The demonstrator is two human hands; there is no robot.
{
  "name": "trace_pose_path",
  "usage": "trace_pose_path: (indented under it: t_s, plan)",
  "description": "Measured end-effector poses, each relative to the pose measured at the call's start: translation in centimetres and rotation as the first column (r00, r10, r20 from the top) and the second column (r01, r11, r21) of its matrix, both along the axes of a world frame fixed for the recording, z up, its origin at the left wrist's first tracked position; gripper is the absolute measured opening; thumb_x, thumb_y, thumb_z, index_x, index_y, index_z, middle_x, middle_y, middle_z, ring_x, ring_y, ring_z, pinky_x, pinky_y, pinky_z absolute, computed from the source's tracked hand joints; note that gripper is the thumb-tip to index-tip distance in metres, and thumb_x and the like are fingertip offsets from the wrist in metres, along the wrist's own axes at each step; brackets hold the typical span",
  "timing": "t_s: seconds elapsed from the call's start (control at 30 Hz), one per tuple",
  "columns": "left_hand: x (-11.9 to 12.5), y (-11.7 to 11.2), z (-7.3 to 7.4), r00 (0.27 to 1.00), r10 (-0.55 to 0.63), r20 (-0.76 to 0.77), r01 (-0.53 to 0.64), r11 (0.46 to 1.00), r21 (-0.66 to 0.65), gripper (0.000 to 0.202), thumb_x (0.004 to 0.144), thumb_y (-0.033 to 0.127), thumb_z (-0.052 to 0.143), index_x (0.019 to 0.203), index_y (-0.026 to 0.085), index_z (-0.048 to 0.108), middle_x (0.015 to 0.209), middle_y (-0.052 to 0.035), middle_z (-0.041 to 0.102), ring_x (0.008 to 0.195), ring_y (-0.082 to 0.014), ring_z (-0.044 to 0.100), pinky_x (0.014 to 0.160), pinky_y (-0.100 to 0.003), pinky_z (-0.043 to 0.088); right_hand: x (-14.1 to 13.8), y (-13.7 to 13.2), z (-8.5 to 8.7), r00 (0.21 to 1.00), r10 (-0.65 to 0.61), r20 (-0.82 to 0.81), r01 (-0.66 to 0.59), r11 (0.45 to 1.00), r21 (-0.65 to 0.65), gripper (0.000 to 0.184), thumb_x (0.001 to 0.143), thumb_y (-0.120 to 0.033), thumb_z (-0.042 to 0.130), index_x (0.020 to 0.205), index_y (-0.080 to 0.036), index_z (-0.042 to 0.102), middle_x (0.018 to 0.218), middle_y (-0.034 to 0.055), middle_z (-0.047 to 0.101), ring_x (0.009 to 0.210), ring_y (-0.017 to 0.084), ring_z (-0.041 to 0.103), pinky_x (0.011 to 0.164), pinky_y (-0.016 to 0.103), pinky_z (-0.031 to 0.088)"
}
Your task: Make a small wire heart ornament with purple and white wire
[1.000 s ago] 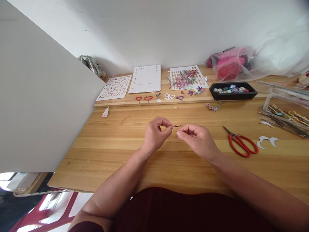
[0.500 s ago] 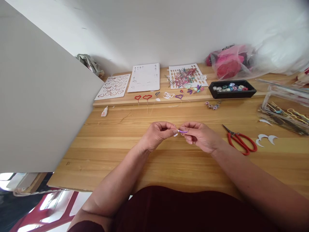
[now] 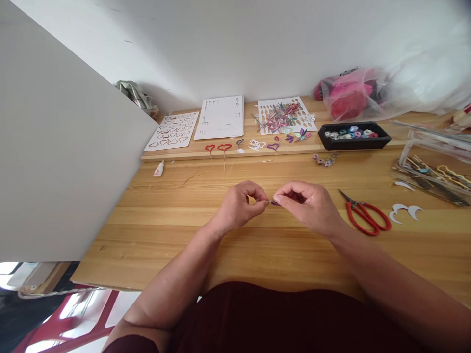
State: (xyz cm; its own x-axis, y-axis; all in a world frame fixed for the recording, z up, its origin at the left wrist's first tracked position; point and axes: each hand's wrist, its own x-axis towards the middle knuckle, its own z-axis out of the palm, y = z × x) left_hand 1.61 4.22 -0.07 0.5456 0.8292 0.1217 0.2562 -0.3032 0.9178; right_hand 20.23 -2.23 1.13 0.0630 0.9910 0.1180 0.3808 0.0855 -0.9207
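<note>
My left hand (image 3: 246,205) is closed in a pinch, thumb against index finger. My right hand (image 3: 307,205) pinches close beside it, with the fingertips of the two hands a small gap apart. In that gap shows a small, narrow purple thread-wrapped piece (image 3: 275,203), mostly covered by my right fingertips. Its left end reaches my left fingertips. Both hands are just above the wooden table (image 3: 257,250). Red-handled scissors (image 3: 368,215) lie slightly apart to the right of my right hand, beside white crescent-shaped cutouts (image 3: 401,210).
A raised shelf along the back bears cutout sheets (image 3: 221,117), red wrapped hearts (image 3: 224,147), a purple heart (image 3: 273,146) and a black tray (image 3: 354,142) of thread spools. A small white bottle (image 3: 159,169) lies left; a clear box (image 3: 434,162) of hairpins stands right.
My right hand has turned over, its fingers now covering most of the purple piece. The white end that showed at my left fingertips is now hidden.
</note>
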Motion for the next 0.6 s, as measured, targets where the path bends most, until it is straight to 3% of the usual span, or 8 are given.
trace_pose_path:
  t_s: [0.13, 0.2, 0.3, 0.4, 0.5, 0.6]
  plan:
    - [-0.1, 0.0, 0.0, 0.981, -0.132, 0.143, 0.167, 0.948, -0.27, 0.018, 0.077, 0.031, 0.075, 0.078, 0.014, 0.07, 0.085, -0.005, 0.068, 0.066, -0.0094, 0.052, 0.06, -0.024, 0.037, 0.7, 0.9, -0.6, 0.973, 0.05, -0.224, -0.079, 0.989, -0.124, 0.025, 0.076, -0.041, 0.075, 0.077, -0.017, 0.072, 0.068, 0.0008, 0.064, 0.057, 0.01, 0.047, 0.054, 0.027, 0.036]
    - [-0.1, 0.1, -0.2, 0.962, -0.11, 0.249, 0.195, 0.917, -0.349, 0.021, 0.075, 0.033, 0.077, 0.08, 0.013, 0.071, 0.082, -0.0045, 0.067, 0.071, -0.011, 0.055, 0.066, -0.026, 0.041, 0.6, 1.2, -1.2, 0.936, 0.023, -0.352, -0.107, 0.969, -0.221, 0.029, 0.071, -0.045, 0.079, 0.075, -0.017, 0.071, 0.062, -0.0013, 0.059, 0.05, 0.008, 0.042, 0.048, 0.026, 0.031]
    - [0.3, 0.2, -0.5, 0.946, 0.005, 0.325, 0.132, 0.908, -0.397, 0.024, 0.072, 0.034, 0.08, 0.076, 0.013, 0.07, 0.078, -0.0032, 0.067, 0.072, -0.0113, 0.056, 0.071, -0.027, 0.043, 0.0, 1.1, -1.9, 0.887, -0.015, -0.461, -0.132, 0.949, -0.286, 0.031, 0.067, -0.045, 0.081, 0.074, -0.018, 0.069, 0.059, -0.0036, 0.054, 0.045, 0.007, 0.038, 0.045, 0.025, 0.027]
    - [0.6, 0.3, -0.7, 0.94, 0.148, 0.308, -0.032, 0.936, -0.35, 0.022, 0.072, 0.033, 0.079, 0.073, 0.014, 0.068, 0.079, -0.0031, 0.067, 0.072, -0.0112, 0.057, 0.069, -0.026, 0.043, -0.8, 0.7, -2.1, 0.92, 0.026, -0.391, -0.14, 0.953, -0.267, 0.028, 0.072, -0.044, 0.078, 0.071, -0.018, 0.067, 0.057, -0.0044, 0.051, 0.046, 0.007, 0.037, 0.046, 0.026, 0.027]
    - [0.5, 0.4, -0.6, 0.96, 0.201, 0.196, -0.169, 0.971, -0.167, 0.017, 0.074, 0.029, 0.075, 0.074, 0.014, 0.068, 0.085, -0.0037, 0.067, 0.068, -0.0095, 0.053, 0.058, -0.023, 0.037, -1.2, 0.2, -1.7, 0.971, 0.083, -0.223, -0.126, 0.974, -0.187, 0.026, 0.079, -0.041, 0.073, 0.07, -0.017, 0.068, 0.055, -0.0042, 0.049, 0.05, 0.008, 0.037, 0.048, 0.026, 0.027]
    - [0.2, 0.3, -0.3, 0.986, 0.151, 0.065, -0.153, 0.988, 0.023, 0.01, 0.076, 0.024, 0.072, 0.073, 0.015, 0.068, 0.087, -0.0039, 0.067, 0.063, -0.0078, 0.049, 0.053, -0.022, 0.032, -0.9, -0.3, -0.8, 0.995, 0.062, -0.072, -0.067, 0.995, -0.069, 0.02, 0.082, -0.036, 0.069, 0.075, -0.017, 0.071, 0.06, -0.0023, 0.054, 0.054, 0.01, 0.04, 0.051, 0.026, 0.03]
